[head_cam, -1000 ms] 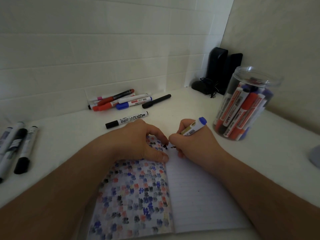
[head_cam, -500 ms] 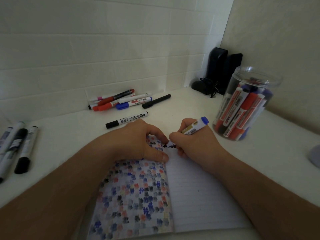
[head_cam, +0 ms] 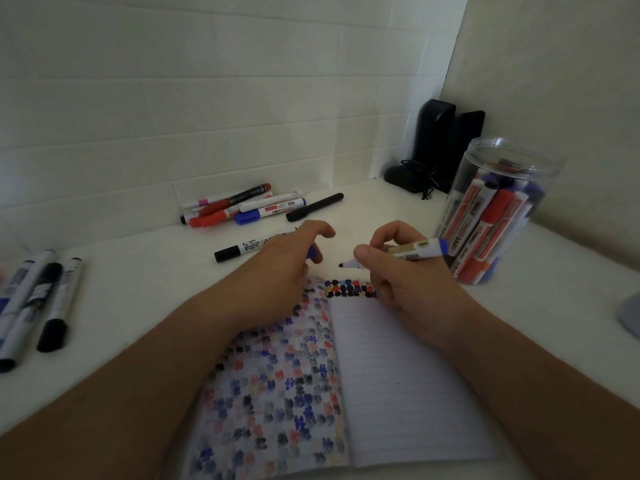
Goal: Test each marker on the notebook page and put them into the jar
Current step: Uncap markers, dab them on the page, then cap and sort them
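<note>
- The clear jar stands upright on the surface at the right, lid off, packed with red, blue and black markers leaning inside it.
- The right hand pinches the marker between thumb and curled fingers; its grip is closed round the barrel.
- The marker lies nearly level, long axis left to right: bare dark tip pointing left, blue end pointing right toward the jar. The tip hangs just above the top edge of the notebook.
- The left hand hovers over the notebook's top left, fingers loosely curled, with a small blue cap showing under them; how the grip holds it, I cannot tell.
- The left page is covered in coloured blots; a row of blots crosses the top of the right page.
- A pile of loose markers lies by the wall.
</note>
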`<state>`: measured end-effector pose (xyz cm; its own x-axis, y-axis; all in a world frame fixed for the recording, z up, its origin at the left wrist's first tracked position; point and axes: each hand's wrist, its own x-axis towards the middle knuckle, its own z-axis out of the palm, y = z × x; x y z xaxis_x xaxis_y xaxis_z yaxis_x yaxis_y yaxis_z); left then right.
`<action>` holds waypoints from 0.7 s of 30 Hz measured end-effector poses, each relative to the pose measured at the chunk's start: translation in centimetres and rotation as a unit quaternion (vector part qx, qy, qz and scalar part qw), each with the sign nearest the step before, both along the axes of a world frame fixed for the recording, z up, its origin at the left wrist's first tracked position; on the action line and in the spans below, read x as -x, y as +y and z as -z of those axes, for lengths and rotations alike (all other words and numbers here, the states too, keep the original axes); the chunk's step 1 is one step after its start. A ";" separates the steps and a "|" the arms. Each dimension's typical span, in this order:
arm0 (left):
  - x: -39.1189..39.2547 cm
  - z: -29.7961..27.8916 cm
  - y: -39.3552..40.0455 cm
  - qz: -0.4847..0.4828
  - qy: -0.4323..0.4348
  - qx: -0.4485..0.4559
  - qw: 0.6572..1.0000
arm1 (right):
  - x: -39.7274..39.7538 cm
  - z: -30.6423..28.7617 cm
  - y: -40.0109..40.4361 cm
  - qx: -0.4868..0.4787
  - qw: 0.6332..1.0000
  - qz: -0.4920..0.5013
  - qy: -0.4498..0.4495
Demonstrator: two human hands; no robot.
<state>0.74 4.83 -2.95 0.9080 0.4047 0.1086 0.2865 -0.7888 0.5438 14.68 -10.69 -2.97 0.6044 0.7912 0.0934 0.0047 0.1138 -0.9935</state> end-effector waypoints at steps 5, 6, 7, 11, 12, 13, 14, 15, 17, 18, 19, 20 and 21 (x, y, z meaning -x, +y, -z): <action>-0.4 0.2 0.2 -0.022 -0.086 0.060 0.994 | -0.7 -0.9 -0.6 -0.040 0.995 -0.017 0.087; -0.4 0.2 0.3 -0.028 -0.094 0.068 0.993 | -0.9 -0.9 -0.6 -0.037 0.994 -0.018 0.100; -0.5 0.1 0.3 -0.034 -0.097 0.067 0.992 | -0.9 -0.9 -0.7 -0.035 0.993 -0.026 0.112; -0.4 -0.1 -0.1 -0.039 -0.104 0.048 0.993 | -0.7 -1.1 -0.8 -0.026 0.988 -0.056 0.140; -0.3 -0.1 -0.1 -0.036 -0.107 0.047 0.992 | -0.6 -1.1 -0.8 -0.022 0.988 -0.055 0.145; -0.2 -0.1 -0.2 -0.033 -0.111 0.048 0.992 | -0.5 -1.1 -0.7 -0.016 0.988 -0.055 0.146; -0.2 -0.2 -0.4 -0.030 -0.116 0.047 0.992 | -0.5 -1.2 -0.6 -0.008 0.988 -0.058 0.143; -0.1 -0.3 -0.4 -0.028 -0.123 0.047 0.991 | -0.4 -1.2 -0.5 -0.001 0.989 -0.059 0.138; -0.1 -0.4 -0.6 -0.025 -0.132 0.046 0.990 | -0.2 -1.2 -0.3 0.012 0.990 -0.050 0.129; -0.1 -0.5 -0.6 -0.024 -0.133 0.043 0.990 | -0.2 -1.2 -0.1 0.017 0.991 -0.038 0.127; -0.1 -0.5 -0.6 -0.023 -0.134 0.042 0.990 | -0.1 -1.2 -0.1 0.021 0.992 -0.025 0.126; -0.2 -0.5 -0.6 -0.022 -0.136 0.041 0.990 | 0.0 -1.3 0.0 0.022 0.992 -0.015 0.126; -0.2 -0.6 -0.6 -0.022 -0.137 0.040 0.990 | 0.0 -1.3 0.0 0.020 0.991 -0.008 0.128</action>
